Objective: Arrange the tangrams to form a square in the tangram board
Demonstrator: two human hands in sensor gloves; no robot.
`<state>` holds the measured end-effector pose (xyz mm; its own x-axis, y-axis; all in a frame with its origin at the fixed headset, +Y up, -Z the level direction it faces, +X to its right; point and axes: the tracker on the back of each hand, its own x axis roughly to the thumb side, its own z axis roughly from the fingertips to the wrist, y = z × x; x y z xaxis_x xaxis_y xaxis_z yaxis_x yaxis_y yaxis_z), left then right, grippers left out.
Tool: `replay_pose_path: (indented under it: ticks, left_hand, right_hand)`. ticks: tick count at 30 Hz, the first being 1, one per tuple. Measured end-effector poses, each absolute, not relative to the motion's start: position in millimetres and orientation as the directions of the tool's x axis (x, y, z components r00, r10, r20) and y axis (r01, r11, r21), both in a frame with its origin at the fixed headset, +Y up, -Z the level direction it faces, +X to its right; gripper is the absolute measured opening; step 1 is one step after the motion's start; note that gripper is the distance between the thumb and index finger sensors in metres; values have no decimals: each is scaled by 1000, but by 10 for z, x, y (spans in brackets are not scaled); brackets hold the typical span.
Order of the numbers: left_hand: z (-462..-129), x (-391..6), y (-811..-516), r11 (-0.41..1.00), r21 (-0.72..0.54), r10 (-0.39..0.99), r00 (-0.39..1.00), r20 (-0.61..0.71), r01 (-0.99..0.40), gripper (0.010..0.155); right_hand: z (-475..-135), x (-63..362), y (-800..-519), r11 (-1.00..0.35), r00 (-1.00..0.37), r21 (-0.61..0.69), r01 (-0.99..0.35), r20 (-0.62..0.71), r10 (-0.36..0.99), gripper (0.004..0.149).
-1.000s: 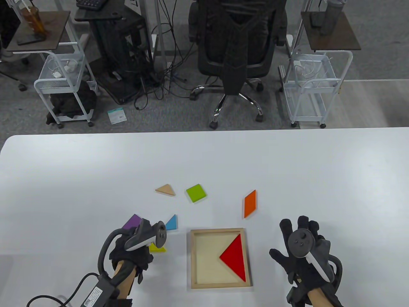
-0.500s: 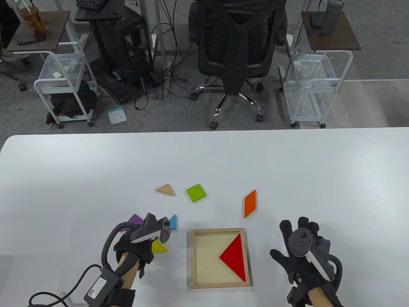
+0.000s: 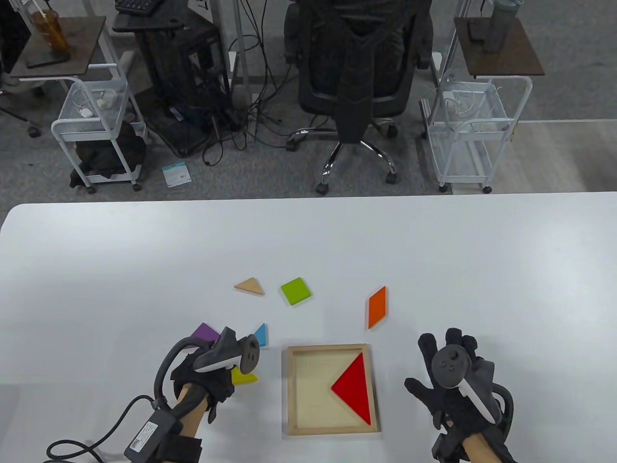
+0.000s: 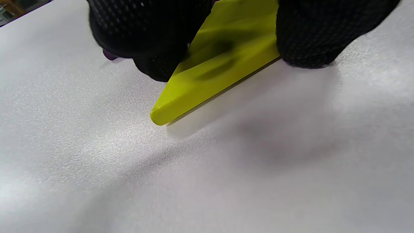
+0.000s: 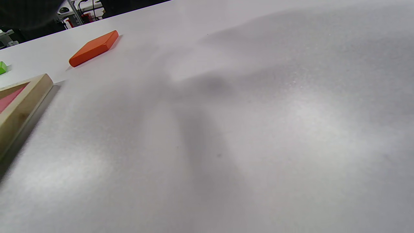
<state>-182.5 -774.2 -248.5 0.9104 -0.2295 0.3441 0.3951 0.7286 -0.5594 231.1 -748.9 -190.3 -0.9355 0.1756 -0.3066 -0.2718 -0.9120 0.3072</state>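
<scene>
This looks like an office. Past the white table (image 3: 308, 241), at 12 o'clock, stands a black office chair (image 3: 356, 72) beside tangled computer cables (image 3: 241, 130).

The left hand (image 3: 205, 383) is wearing a black mesh glove with a dark grey tracker showing a white stripe; a black cable is looping from a labelled wrist box; the right hand (image 3: 458, 390) is wearing the same.

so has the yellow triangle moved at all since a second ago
Yes. The yellow triangle, pinched by the left hand, has shifted slightly right, toward the tangram board.
</scene>
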Motion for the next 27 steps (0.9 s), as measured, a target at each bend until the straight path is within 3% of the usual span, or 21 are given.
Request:
replay_pose_path:
  ticks: [3, 8, 13, 22, 27]
  left_hand:
    - [-2442, -1712, -7666, 720, -486, -328, 860, 391, 496, 77]
    - [-2290, -1325, -7253, 813, -394, -255, 871, 420, 428, 78]
    - [-2089, -829, -6991, 822, -343, -246, 825, 508, 455, 77]
    - [-1851, -239, -7064, 822, -385, -129, 795, 593, 420, 78]
    - [-1879, -229, -6971, 817, -396, -133, 805, 578, 420, 78]
  right_hand:
    - [-1902, 2303, -7487, -912, -936, 304, -275, -300, 182, 86]
    - [-1887, 2273, -7472, -915, -939, 292, -277, -283, 195, 86]
    - [-1855, 2186, -7448, -928, -956, 285, -242, -236, 177, 85]
    - [-1771, 2024, -7348, -953, -972, 203, -223, -122, 201, 90]
    - [-1626, 1789, -7173, -866, -818, 163, -473, 286, 500, 77]
